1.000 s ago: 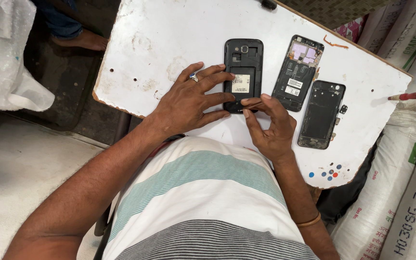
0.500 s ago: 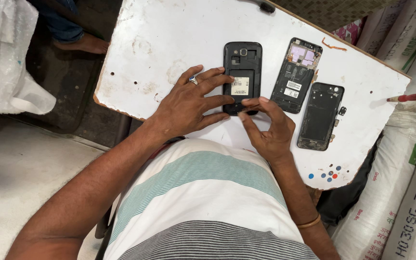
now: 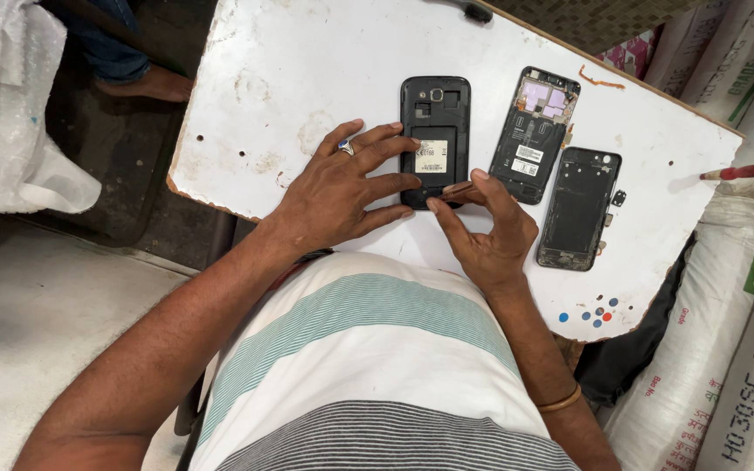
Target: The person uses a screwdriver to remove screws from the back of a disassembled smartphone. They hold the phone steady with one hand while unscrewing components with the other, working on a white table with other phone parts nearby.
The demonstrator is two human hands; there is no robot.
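desk: worn white board desk (image 3: 307, 78), white woven sacks (image 3: 743, 349) to its right
phone: black phone with its back cover off (image 3: 434, 131), lying flat mid-desk
left hand (image 3: 342, 187): fingers spread flat, pressing the phone's left edge
right hand (image 3: 486, 231): fingers pinched on a thin brown tool (image 3: 457, 187) at the phone's bottom edge
right of phone: open phone frame with circuit board (image 3: 534, 135), then empty black phone shell (image 3: 579, 208)

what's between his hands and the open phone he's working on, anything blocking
Nothing visible. The left hand rests fingertips on the black phone, and the right hand pinches a small brown tool at its bottom edge.
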